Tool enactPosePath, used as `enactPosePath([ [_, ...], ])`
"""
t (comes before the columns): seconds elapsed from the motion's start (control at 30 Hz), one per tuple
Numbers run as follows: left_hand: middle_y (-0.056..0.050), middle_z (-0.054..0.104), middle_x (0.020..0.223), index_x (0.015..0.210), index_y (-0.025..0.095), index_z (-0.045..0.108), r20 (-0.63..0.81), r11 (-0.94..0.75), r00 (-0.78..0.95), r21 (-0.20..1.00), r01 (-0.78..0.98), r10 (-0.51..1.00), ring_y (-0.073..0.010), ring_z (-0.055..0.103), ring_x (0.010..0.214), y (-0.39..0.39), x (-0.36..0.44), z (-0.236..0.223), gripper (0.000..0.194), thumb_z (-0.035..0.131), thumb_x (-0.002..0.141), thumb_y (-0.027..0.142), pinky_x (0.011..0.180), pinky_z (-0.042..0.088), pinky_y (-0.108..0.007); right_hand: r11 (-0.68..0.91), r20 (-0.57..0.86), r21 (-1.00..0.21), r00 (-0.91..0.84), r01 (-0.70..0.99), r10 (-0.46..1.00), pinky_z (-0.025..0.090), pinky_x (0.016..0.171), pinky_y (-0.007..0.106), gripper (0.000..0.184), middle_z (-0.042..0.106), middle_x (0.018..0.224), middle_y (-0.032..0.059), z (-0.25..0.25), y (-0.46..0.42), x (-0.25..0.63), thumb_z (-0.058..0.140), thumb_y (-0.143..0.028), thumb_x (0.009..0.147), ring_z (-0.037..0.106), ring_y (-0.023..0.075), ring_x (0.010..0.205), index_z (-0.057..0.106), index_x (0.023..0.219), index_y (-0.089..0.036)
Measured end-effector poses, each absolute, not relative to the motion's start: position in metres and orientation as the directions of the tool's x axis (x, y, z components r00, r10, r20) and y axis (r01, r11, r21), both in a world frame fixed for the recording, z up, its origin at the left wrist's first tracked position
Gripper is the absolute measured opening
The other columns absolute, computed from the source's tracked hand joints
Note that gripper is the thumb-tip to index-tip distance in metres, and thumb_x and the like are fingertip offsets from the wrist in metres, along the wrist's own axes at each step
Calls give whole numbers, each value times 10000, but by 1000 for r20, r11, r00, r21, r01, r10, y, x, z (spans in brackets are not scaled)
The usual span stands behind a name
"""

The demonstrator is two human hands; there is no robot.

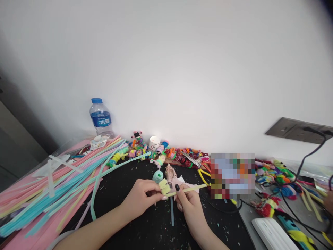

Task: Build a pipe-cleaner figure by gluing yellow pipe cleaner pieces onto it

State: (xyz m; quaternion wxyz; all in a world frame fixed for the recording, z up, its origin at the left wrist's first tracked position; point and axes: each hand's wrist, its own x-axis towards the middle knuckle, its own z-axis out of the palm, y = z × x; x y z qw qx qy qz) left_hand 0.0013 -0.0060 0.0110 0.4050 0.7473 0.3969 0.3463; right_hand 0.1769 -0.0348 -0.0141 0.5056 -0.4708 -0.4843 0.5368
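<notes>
A pale yellow pipe cleaner point(164, 186) is bent into a small folded bundle at one end, with a straight tail running off to the right. My left hand point(142, 198) pinches the bundled end between thumb and fingers. My right hand point(191, 208), with dark nail polish on the thumb, grips the tail close to the bundle. Just behind the hands sits a coiled turquoise pipe-cleaner piece point(158, 176). Beside it lies a pale pinkish tool with a stained tip point(170, 172), partly hidden. A translucent rod point(172, 213) shows between my hands on the black mat point(145, 229).
Loose pastel pipe cleaners point(65, 187) spread over the left side. A water bottle point(100, 118) stands by the wall. Colourful pipe-cleaner figures, a paper cup point(154, 143) and scissors point(191, 159) line the back. At right are a white power bank point(273, 234), black cables and another person's hand point(328, 203).
</notes>
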Motion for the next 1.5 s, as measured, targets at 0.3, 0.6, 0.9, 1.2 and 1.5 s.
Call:
enactPosePath([
  [0.3,-16,646,572,673,156,690,169,-280,348,913,296,922,-147,598,495,-5,1,2,171,590,763,261,518,431,-209,8,3,-998,-77,60,997,178,422,216,399,322,489,-73,-15,-36,178,503,-505,813,255,73,432,458,592,-175],
  [0.6,-19,687,727,786,216,710,274,-554,547,700,450,791,-155,610,667,1,-4,6,194,543,836,301,635,409,-206,29,9,-979,-100,201,995,193,421,222,401,311,464,-73,-10,-37,177,464,-502,830,258,82,421,450,585,-186],
  [0.9,-24,654,743,811,184,665,334,-729,688,541,419,644,-148,591,694,2,-7,2,282,422,907,292,644,405,-210,22,-2,-978,-114,209,993,190,411,220,382,302,473,-75,-15,-36,179,429,-466,857,249,78,415,441,597,-186],
  [1.2,-14,605,742,808,164,602,356,-798,729,415,437,584,-134,555,678,-3,-7,5,255,392,923,251,612,372,-217,-16,-25,-997,-111,78,994,164,403,216,389,283,470,-88,-18,-35,180,453,-483,845,226,65,409,428,596,-185],
  [1.5,-6,598,749,808,174,585,372,-835,752,335,437,544,-131,549,685,0,-8,4,252,387,928,274,611,351,-221,-19,-26,-998,-130,54,991,165,412,218,392,302,476,-83,-17,-35,178,481,-476,832,232,64,417,433,581,-179],
])
